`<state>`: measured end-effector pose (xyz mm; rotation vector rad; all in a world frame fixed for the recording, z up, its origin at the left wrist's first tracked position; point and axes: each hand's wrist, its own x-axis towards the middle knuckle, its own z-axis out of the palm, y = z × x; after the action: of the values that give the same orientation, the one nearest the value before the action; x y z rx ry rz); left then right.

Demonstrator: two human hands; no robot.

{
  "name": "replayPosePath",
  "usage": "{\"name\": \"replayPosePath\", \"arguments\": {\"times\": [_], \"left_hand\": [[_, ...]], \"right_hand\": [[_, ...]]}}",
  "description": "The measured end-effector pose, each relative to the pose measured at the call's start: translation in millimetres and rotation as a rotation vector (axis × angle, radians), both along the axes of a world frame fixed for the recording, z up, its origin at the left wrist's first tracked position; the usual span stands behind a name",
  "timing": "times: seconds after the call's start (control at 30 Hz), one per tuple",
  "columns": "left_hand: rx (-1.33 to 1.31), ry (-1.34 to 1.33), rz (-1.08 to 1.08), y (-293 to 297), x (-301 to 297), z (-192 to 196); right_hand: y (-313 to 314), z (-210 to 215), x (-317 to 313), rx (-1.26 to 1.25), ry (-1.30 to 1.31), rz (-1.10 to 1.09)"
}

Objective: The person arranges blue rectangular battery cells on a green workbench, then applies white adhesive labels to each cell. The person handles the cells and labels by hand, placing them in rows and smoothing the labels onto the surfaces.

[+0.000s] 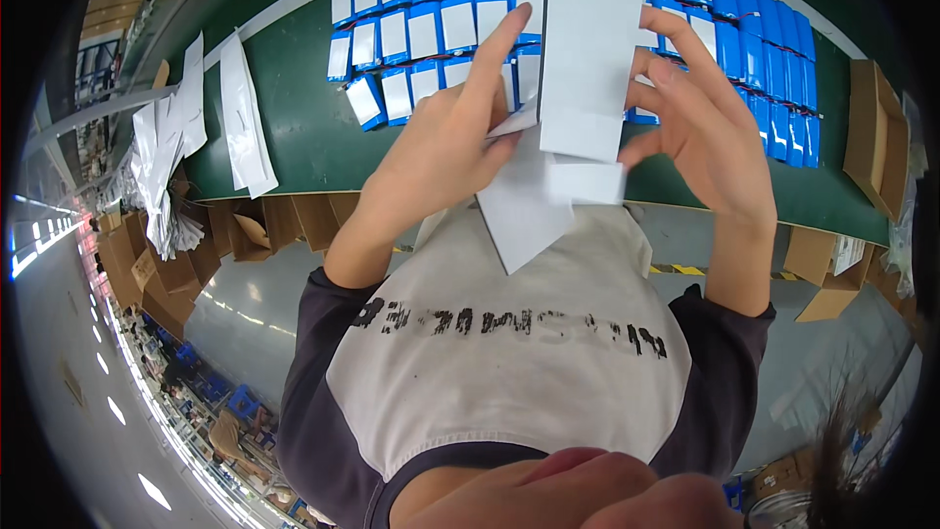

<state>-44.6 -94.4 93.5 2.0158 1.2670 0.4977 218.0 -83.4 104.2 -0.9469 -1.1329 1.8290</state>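
A stiff white rectangular piece (589, 59), like a card or a stack of pads, stands in front of my chest above the table's near edge. My right hand (700, 118) grips its right edge with bent fingers and thumb. Beside its lower left edge, my left hand (446, 142) pinches a white paper flap between thumb and fingers, its index finger stretched upward. More white sheet (529, 211) hangs below, ending in a pointed corner. Behind my hands lie rows of blue battery packs (423, 34), many topped with white pads; those at the right (774, 69) are bare blue.
Long white strips (245, 118) lie on the green table (304, 152) at the left, with crumpled liner paper (166, 157) hanging over its edge. Cardboard boxes (264, 225) stand below the near edge. An open carton (874, 142) sits at the right end.
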Motion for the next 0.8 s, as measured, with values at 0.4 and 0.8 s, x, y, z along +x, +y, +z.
{"name": "replayPosePath", "arguments": {"times": [0.4,0.8], "left_hand": [[0.021,0.076,-0.068,13.4,9.8,11.7],[0.052,0.180,-0.041,39.4,-6.0,22.7]], "right_hand": [[-1.1,13.4,40.4,0.075,-0.271,-0.168],[27.0,-9.2,61.8,0.428,-0.477,-0.124]]}}
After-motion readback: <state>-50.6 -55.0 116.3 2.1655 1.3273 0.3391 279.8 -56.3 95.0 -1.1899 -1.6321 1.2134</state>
